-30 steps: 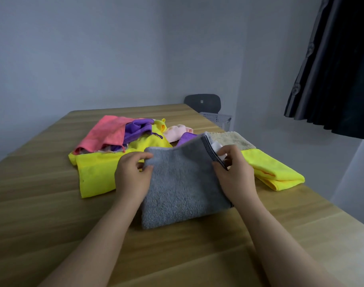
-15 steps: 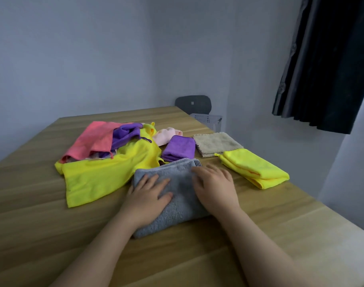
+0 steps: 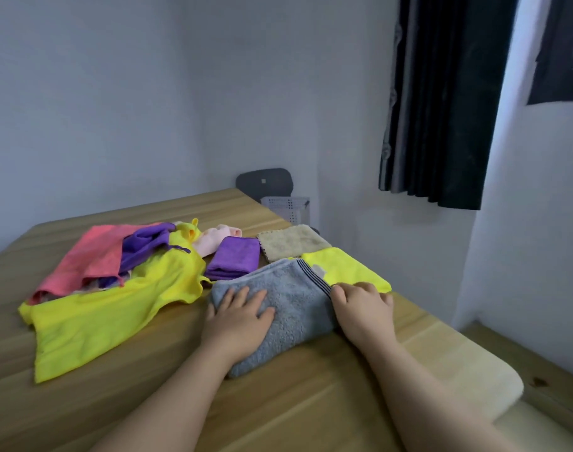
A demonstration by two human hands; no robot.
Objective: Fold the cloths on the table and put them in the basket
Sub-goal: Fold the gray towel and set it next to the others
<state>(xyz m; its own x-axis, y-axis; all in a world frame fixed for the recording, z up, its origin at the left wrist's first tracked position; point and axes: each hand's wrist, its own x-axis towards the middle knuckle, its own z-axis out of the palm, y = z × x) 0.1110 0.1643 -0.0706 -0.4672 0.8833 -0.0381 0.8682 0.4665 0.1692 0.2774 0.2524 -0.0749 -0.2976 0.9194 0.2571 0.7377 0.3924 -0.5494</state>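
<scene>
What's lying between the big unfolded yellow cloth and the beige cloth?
A folded purple cloth lies between the unfolded yellow cloth and the beige cloth, with a pale pink cloth just behind it, shown in the head view.

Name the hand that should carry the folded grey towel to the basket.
Right, probably. The right hand is at the striped edge of the grey towel, on the side toward the basket beyond the table. The left hand lies flat on the towel's opposite end, farther away.

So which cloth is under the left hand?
The grey terry towel with a dark striped edge; the left hand lies flat on it. No other is grey.
</scene>
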